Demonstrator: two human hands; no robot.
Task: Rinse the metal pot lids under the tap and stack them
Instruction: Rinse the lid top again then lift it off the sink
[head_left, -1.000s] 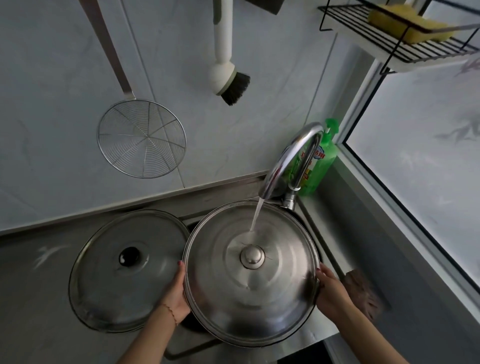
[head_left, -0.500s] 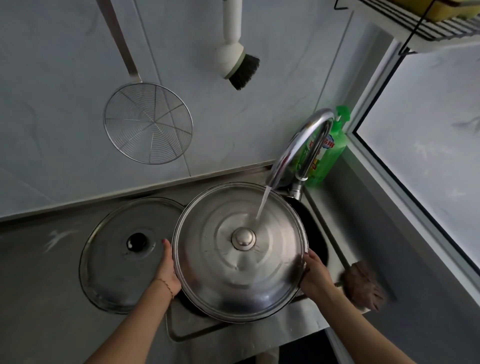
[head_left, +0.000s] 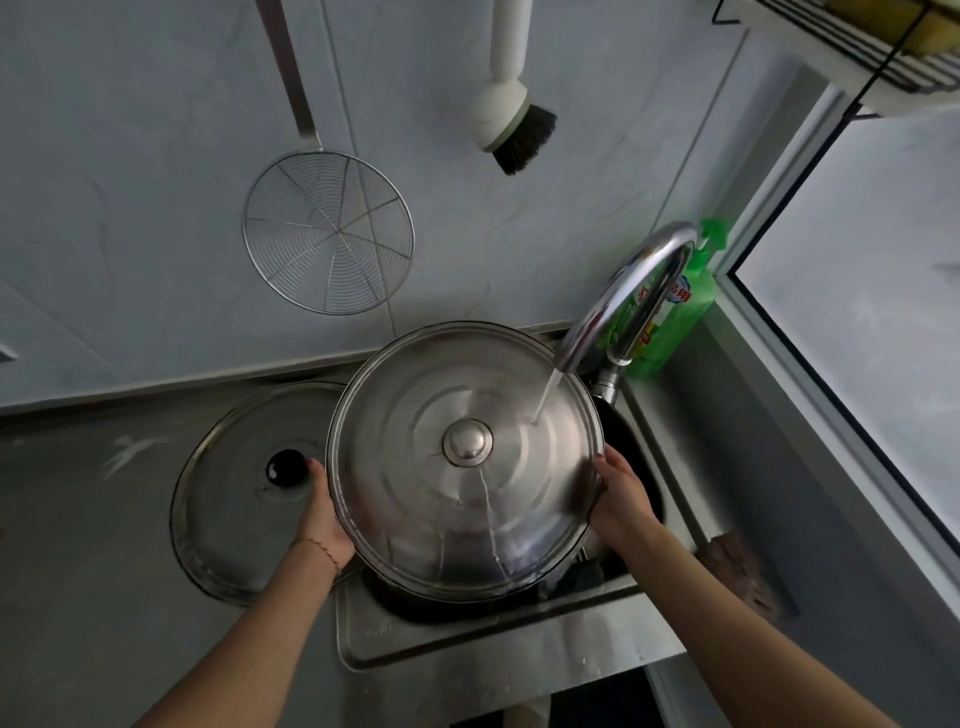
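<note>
A large round metal lid (head_left: 415, 499) with a centre knob is held over the sink, tilted toward me. My left hand (head_left: 322, 514) grips its left rim and my right hand (head_left: 621, 501) grips its right rim. Water from the curved tap (head_left: 618, 306) lands on the lid right of the knob and runs down its near side. A second, larger metal lid (head_left: 234, 525) with a black knob lies flat on the counter to the left, partly behind my left hand.
The steel sink (head_left: 467, 644) sits below the held lid. A green soap bottle (head_left: 680, 306) stands behind the tap. A wire skimmer (head_left: 328, 234) and a dish brush (head_left: 511, 124) hang on the wall. A brown scrubber (head_left: 737, 577) lies right of the sink.
The lid has tilted so its near edge dips, and the water now lands right of the knob and streams down the near side. Both hands keep their grip.
</note>
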